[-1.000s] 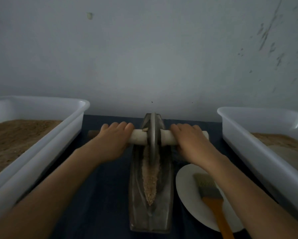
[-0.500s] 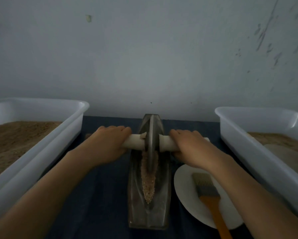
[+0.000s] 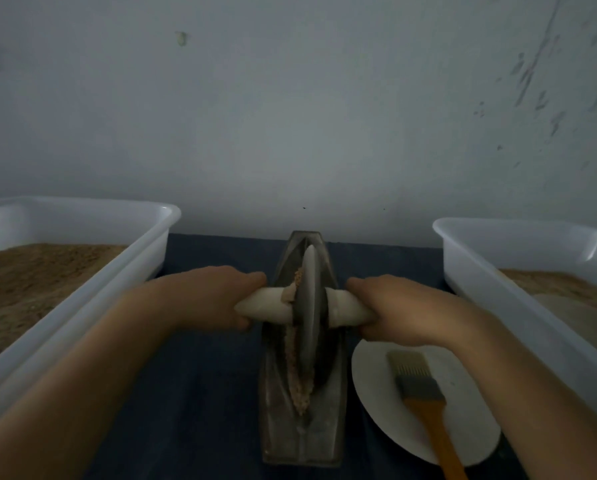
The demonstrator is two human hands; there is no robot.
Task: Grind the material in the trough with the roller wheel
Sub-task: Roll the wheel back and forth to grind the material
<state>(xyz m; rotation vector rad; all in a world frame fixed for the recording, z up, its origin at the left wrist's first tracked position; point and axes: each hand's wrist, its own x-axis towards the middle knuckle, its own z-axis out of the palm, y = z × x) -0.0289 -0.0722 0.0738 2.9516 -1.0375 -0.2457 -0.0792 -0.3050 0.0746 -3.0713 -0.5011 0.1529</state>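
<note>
Wheel (image 3: 309, 306) sits mid-trough (image 3: 302, 441) over the grain (image 3: 299, 386); our left hand (image 3: 217, 299) and right hand (image 3: 399, 311) have fingers wrapped shut on its axle (image 3: 267, 306). Uneven pressure could tilt it, we judge, spilling grain onto the bench (image 3: 203, 393).

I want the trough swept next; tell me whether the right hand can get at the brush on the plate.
Probably yes. The brush lies uncovered on the plate, just beneath the right hand; nothing stands between them. But that hand grips the roller handle and must release it first.
</note>
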